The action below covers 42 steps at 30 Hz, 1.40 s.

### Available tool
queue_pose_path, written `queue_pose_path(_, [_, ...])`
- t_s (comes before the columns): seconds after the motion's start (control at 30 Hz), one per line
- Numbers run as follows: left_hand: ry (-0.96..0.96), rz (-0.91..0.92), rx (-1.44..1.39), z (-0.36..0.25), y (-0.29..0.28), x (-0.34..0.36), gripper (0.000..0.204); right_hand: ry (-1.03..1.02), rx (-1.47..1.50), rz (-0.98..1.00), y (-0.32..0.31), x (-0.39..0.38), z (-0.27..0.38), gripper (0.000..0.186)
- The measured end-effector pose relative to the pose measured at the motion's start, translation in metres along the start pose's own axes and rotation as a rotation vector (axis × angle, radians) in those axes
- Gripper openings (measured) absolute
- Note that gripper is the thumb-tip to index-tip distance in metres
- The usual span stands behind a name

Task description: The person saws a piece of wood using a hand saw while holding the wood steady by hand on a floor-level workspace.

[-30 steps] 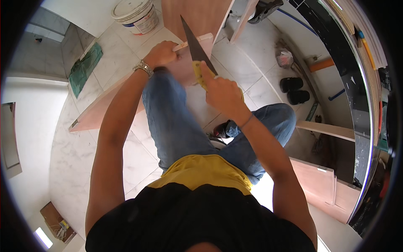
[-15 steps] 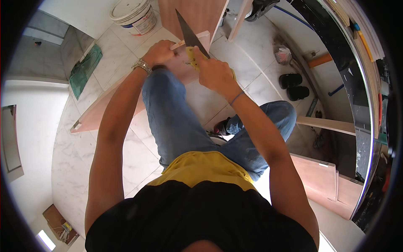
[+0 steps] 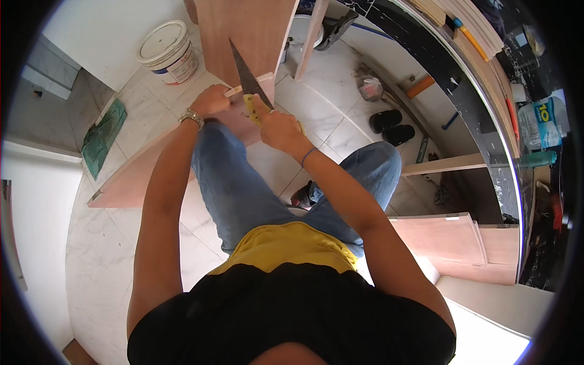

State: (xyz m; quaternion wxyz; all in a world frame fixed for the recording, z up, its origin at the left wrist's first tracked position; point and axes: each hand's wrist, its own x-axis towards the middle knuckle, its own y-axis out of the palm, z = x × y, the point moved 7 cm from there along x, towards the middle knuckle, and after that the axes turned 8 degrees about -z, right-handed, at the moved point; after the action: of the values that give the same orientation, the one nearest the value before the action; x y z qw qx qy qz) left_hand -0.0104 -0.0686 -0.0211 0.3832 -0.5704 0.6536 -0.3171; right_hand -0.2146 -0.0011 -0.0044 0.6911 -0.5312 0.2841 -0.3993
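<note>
Head view, right hand (image 3: 281,131): wrapped around the yellow handle (image 3: 249,104) of a handsaw (image 3: 246,76).
Handsaw: in front of the body, blade slanting up and left across a plywood panel's (image 3: 135,175) pale edge.
Left hand (image 3: 212,100): folded at that edge; whether the fingers pinch it, I cannot tell.
Plywood panel: beside the left knee (image 3: 216,139).
Lidded bucket (image 3: 167,53): beyond the left hand.
Black slippers (image 3: 392,126): on the tiled floor (image 3: 308,112), at right.

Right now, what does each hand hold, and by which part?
Right hand: the saw, by its yellow handle. Left hand: at the wooden board; its hold cannot be told.
</note>
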Motion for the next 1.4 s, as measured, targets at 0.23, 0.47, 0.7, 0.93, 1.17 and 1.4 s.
queue_pose_path(0.23, [0.029, 0.017, 0.043, 0.004, 0.007, 0.003, 0.047, -0.049, 0.04, 0.04, -0.009, -0.079, 0.014, 0.096])
queue_pose_path(0.47, [-0.063, -0.052, 0.076, 0.015, 0.003, -0.001, 0.054, -0.097, -0.049, 0.01, -0.018, -0.057, 0.005, 0.085])
queue_pose_path(0.7, [-0.207, 0.16, 0.182, 0.001, 0.001, 0.002, 0.059, -0.26, -0.117, -0.131, -0.025, -0.026, 0.001, 0.086])
queue_pose_path(0.93, [-0.07, 0.016, 0.167, 0.008, -0.008, -0.011, 0.06, -0.298, -0.109, -0.008, -0.042, -0.075, 0.005, 0.089])
queue_pose_path(1.17, [0.052, -0.003, 0.003, 0.024, 0.007, -0.006, 0.059, -0.371, -0.113, -0.147, -0.035, -0.023, 0.008, 0.089])
queue_pose_path(1.4, [-0.059, -0.07, 0.048, 0.022, 0.003, -0.006, 0.059, -0.285, -0.059, -0.039, -0.038, -0.008, 0.0, 0.092])
